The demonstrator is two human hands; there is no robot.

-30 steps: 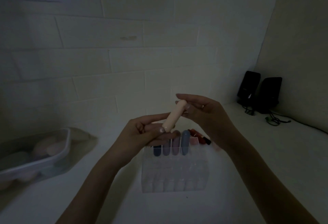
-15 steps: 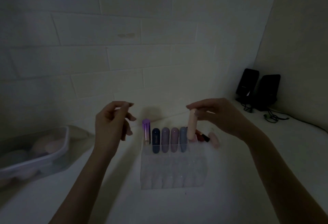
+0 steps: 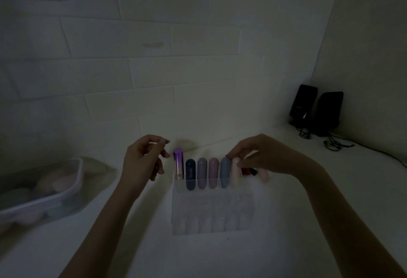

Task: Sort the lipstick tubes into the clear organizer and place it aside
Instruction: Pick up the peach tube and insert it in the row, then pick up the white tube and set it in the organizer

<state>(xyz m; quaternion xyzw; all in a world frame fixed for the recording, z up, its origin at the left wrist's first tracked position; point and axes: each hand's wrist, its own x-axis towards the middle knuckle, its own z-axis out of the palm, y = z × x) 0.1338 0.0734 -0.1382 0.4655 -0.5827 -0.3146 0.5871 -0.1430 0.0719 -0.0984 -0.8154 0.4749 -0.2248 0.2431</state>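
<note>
The right hand (image 3: 262, 158) has brought the cream lipstick tube (image 3: 236, 171) down into the clear organizer (image 3: 211, 207), fingertips still pinching its cap, right of the blue tube (image 3: 225, 172). That fills the far row's sixth slot. Half a second ago it hung above; the left hand (image 3: 143, 163) stays empty, loosely curled.

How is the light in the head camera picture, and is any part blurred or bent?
Head view: very dim, colours muted; only the purple tube catches a glint. The right hand and the pale tube it holds look soft. The clear organizer is hard to trace. Wide-angle lens bends the wall tiles.
</note>
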